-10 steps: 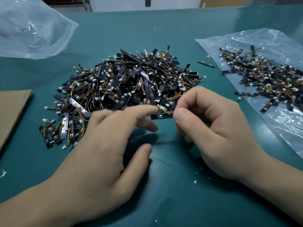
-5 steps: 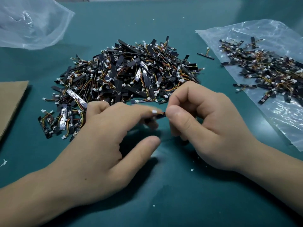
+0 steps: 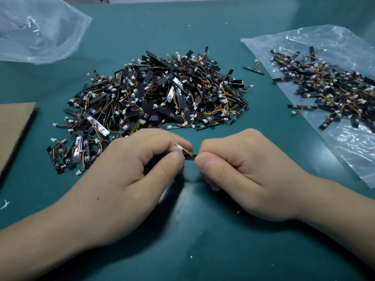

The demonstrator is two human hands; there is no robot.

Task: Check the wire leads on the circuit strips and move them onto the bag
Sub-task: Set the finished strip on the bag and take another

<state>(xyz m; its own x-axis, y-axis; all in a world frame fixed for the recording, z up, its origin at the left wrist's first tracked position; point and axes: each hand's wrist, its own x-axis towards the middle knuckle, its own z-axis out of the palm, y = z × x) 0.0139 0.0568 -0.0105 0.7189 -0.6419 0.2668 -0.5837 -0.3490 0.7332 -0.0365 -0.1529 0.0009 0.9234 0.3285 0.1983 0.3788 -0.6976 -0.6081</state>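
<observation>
Strip (image 3: 190, 157) under check is held just on the near side of the pile (image 3: 162, 94), pinched at one end by the left hand (image 3: 129, 179) and at the other by the right hand (image 3: 243, 175); both sets of fingers are curled closely round it, so that only a short dark stretch is seen between the thumbs; its long axis is judged to run roughly left to right, though most of its length is hidden. Its wire lead (image 3: 185, 152), tipped by a white connector (image 3: 179, 147), is turned up beside the left thumb; inspection appears to be under way. The bag (image 3: 345, 47) is spread to the right of the pile, with checked strips (image 3: 324, 88) heaped on it and one stray strip (image 3: 253, 71) left between pile and bag; since the bag is found on the right hand's side, the transfer is judged best made rightward by that hand, once the left pinch is released.
</observation>
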